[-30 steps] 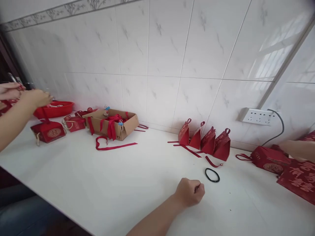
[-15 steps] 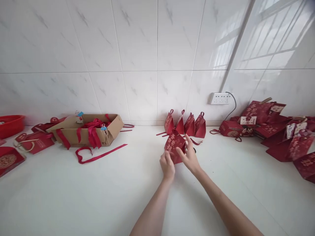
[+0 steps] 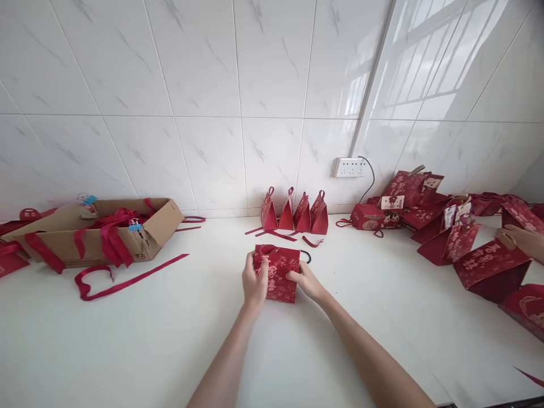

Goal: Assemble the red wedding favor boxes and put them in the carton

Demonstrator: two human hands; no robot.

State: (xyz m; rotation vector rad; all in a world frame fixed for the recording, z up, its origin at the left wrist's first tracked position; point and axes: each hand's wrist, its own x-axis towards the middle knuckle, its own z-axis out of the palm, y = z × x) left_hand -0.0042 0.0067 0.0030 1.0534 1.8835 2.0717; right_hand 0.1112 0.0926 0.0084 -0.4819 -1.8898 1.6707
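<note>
A red gift box (image 3: 281,277) with gold lettering and a flower print is held upright over the white table, its printed face toward me. My left hand (image 3: 255,280) wraps round its left edge, thumb on the front. On the right edge my right hand (image 3: 305,279) grips it, thumb pressed to the printed face. Just behind, a dark cord loop (image 3: 306,256) shows by the box's upper right corner. Farther back stand several small red triangular boxes (image 3: 301,214) with ribbon loops on top, and a short red ribbon (image 3: 312,242) lies before them.
At left, a cardboard box (image 3: 140,243) holds red ribbons (image 3: 119,221) and has clips on its rim. A loose ribbon (image 3: 136,282) curls in front. Many red gift boxes (image 3: 488,266) crowd the right, where another person's hand (image 3: 522,241) reaches in. A power strip (image 3: 351,167) hangs on the wall.
The view has swung to the right, bringing another person's hand in. The gift box has turned its printed face squarely toward me, and my right hand has closed on its right edge.
</note>
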